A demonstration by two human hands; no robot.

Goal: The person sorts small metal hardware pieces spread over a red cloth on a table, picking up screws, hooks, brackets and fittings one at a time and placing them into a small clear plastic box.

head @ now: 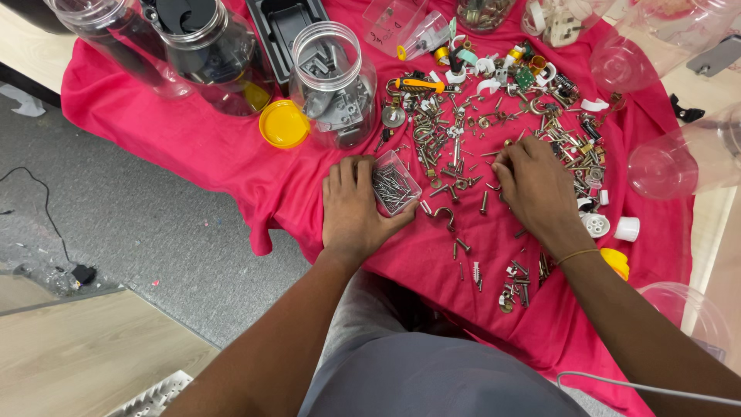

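My left hand (351, 202) lies palm down on the red cloth (208, 147), its thumb side against a small clear plastic box (394, 184) holding several grey nails. My right hand (532, 185) rests knuckles up on a spread of loose hardware (463, 131): screws, hooks, rings and clips. Its fingertips are curled down into the pile near the left edge, and whether they pinch a piece is hidden. A large metal hook (445, 216) lies between the two hands.
Clear plastic jars (336, 81) stand at the back left with a yellow lid (283, 123) beside them. An orange-handled tool (417, 85) lies behind the pile. Empty clear jars (671, 162) lie at the right. White caps (627, 228) sit by my right wrist.
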